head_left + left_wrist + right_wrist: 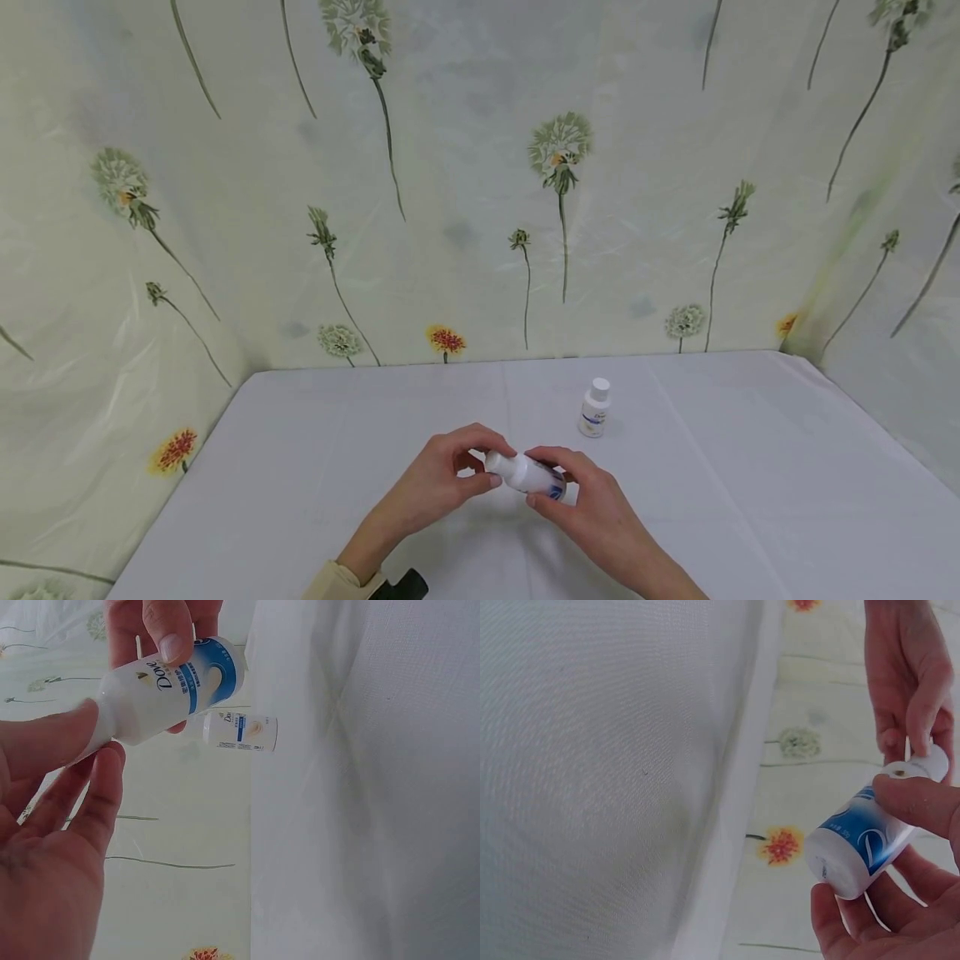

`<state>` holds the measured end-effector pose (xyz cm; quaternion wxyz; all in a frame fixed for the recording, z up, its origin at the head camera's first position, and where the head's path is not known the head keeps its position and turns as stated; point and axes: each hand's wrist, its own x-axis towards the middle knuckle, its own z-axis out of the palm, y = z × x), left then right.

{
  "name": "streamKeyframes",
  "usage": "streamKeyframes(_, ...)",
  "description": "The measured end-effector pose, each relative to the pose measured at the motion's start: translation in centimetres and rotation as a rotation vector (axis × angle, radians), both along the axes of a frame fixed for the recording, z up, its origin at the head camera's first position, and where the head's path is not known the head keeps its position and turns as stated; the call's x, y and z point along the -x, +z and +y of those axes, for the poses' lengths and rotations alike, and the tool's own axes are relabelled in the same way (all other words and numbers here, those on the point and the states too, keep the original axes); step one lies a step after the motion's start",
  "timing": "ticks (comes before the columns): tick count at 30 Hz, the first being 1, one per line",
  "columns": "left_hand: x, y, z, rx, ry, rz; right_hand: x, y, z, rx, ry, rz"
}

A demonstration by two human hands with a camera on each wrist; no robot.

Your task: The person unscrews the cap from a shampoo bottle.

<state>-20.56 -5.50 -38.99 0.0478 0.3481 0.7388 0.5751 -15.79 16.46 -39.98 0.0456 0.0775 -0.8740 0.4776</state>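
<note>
A small white Dove bottle with a blue label (161, 690) is held tilted above the white-covered table, its cap pointing left in the head view. My left hand (437, 475) pinches the white cap (498, 463) between thumb and fingers. Round the bottle's body, my right hand (592, 508) grips with thumb on one side and fingers on the other. The right wrist view shows the bottle's round base (832, 862) turned toward the camera. A second white bottle (594, 410) stands upright on the table, beyond the right hand.
White cloth covers the table (300, 467). Behind and at both sides hangs a pale curtain (465, 167) printed with dandelions and orange flowers. A black object (408, 585) shows by the left sleeve (337, 581).
</note>
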Motion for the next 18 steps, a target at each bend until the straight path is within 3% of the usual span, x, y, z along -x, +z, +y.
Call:
streamKeyframes(12,-0.26,0.22,-0.06,0.072,0.116,-0.018,0.04,0.02,-0.23,-0.001,-0.001,-0.032)
streamKeyframes(18,-0.17,0.21,-0.03,0.082,0.143,-0.005,0.15,-0.05,-0.13,-0.01,0.005,-0.027)
